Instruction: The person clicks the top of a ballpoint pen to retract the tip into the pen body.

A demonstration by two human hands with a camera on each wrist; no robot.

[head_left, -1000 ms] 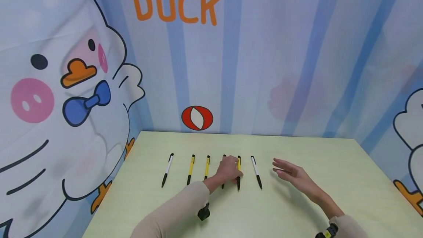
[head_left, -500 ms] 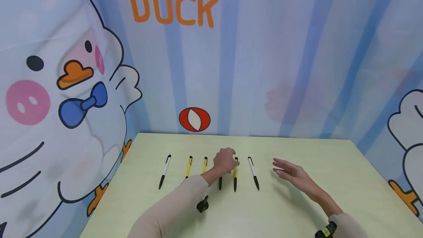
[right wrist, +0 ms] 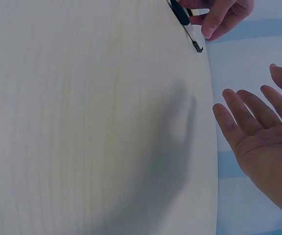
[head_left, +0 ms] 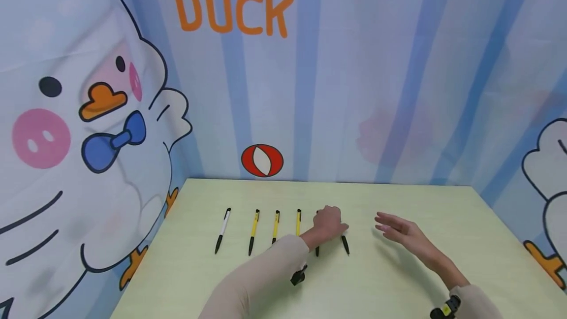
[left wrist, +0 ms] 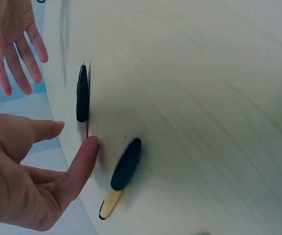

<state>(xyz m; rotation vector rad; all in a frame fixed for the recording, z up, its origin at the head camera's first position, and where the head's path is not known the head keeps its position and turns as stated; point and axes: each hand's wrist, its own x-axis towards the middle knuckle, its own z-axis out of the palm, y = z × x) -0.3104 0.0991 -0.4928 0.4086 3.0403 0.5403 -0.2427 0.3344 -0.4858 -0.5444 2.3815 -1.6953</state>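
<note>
My left hand (head_left: pixel 328 223) is over the white pen (head_left: pixel 345 245) at the right end of a row, covering its upper part. In the left wrist view, the thumb and forefinger stand apart on either side of that pen's white barrel, the forefinger's tip overlapping it; the pen's black grip (left wrist: pixel 83 93) points away. A yellow pen (left wrist: pixel 126 166) lies just beside, partly under the hand in the head view. My right hand (head_left: pixel 405 235) hovers to the right of the row, fingers extended, holding nothing; its shadow falls on the table.
Further left in the row lie three yellow-and-black pens, a near one (head_left: pixel 299 220), a middle one (head_left: pixel 276 225) and a farther one (head_left: pixel 254 230). A white pen (head_left: pixel 223 230) ends the row at left. The pale table (head_left: pixel 381 289) meets a duck-printed cloth (head_left: pixel 345 87) behind.
My left hand has moved right along the row, from the yellow pens to the rightmost white pen. The right hand has shifted slightly right, its fingers still extended.
</note>
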